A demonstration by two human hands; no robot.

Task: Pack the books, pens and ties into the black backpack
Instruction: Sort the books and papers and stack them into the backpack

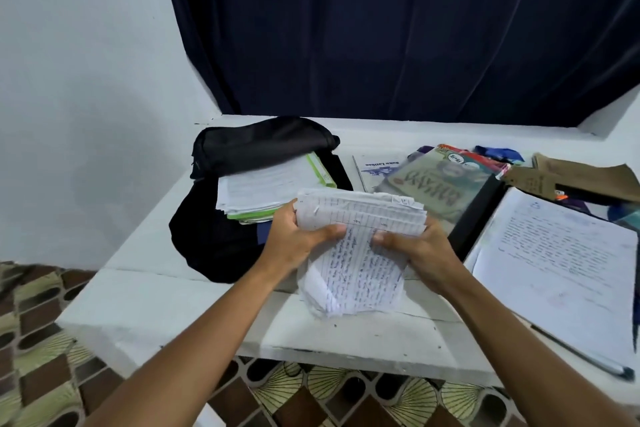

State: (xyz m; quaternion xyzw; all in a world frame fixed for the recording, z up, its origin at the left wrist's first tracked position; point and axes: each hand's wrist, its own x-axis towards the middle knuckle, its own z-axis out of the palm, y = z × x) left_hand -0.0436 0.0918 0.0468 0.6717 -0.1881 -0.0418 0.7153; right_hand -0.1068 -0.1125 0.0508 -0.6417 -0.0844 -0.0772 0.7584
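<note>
The black backpack (214,236) lies open on the white table (166,302), its flap folded back, with a green-edged book (273,184) sticking out of its mouth. My left hand (294,236) and my right hand (415,246) grip a thick, worn bundle of handwritten lined pages (356,246) from both sides, just right of the backpack's opening. To the right lie a green-covered book (440,184), a thin white booklet (375,166) and an open notebook (561,260). A dark pen (581,354) lies near the table's front right edge. A blue cloth (498,153), perhaps a tie, lies behind the books.
A brown paper-covered book (588,177) lies at the far right. A dark blue curtain (398,28) hangs behind the table and a white wall (86,80) stands on the left. Below the table's front edge is a patterned floor (41,322).
</note>
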